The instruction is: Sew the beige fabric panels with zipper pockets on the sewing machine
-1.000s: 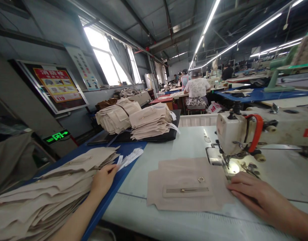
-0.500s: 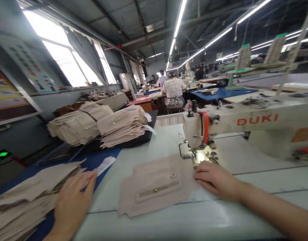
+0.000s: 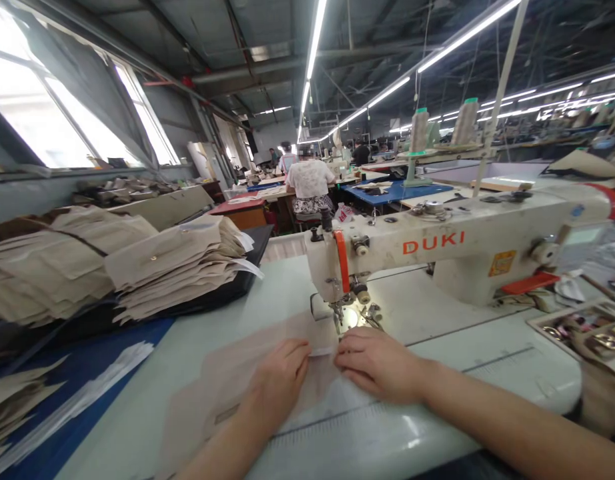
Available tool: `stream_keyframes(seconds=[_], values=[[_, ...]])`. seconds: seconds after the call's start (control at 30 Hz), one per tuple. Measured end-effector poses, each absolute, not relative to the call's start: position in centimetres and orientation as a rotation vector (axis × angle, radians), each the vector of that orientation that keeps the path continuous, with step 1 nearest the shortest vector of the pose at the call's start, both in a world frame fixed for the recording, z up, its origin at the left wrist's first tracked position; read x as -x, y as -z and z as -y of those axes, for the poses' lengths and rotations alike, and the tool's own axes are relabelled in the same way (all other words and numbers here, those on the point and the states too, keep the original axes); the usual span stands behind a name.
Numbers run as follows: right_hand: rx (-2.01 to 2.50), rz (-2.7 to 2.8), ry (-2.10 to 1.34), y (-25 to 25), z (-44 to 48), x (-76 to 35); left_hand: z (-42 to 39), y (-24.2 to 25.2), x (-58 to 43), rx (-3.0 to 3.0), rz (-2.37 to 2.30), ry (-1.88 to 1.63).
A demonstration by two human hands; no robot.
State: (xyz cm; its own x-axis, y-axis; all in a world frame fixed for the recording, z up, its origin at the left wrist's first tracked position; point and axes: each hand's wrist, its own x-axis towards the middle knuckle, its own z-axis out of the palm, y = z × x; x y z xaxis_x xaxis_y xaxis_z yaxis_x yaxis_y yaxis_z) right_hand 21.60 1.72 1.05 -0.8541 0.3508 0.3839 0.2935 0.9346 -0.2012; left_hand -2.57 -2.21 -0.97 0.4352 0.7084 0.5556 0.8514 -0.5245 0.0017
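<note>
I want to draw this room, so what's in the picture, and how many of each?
sewing machine: one, cream, on the table at right
work table: one, pale, under the machine
fabric piece: one, beige, on the table under the hands
fabric stacks: two, beige, on the left
black board: one, black, under the stacks
thread spools: two, cream, above the machine
seated person: one, white top, far beyond the machine
left hand: one, flat on the fabric
right hand: one, on the fabric near the needle

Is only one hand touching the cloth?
No, the left hand and the right hand both rest on the beige cloth by the sewing machine.
</note>
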Motion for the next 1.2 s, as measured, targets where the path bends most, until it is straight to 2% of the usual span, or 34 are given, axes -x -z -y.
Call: stream_keyframes(seconds=[0.23, 0.6, 0.87, 1.2], values=[[0.329, 2.736, -0.232, -0.9, -1.4, -21.2, 2.5, -0.2, 2.0, 2.454, 1.305, 0.430], [0.312, 2.788, -0.164, -1.0, -1.1, -21.2, 1.8, 0.1, 0.8, 2.601, 1.239, 0.489], [0.322, 2.802, -0.164, -1.2, -1.1, -21.2, 0.8, -0.4, 0.7, 2.694, 1.192, 0.409], [0.328, 2.805, -0.185, -1.0, -1.3, -21.1, -0.5, 0.1, 1.3, 2.641, 1.013, 0.523]])
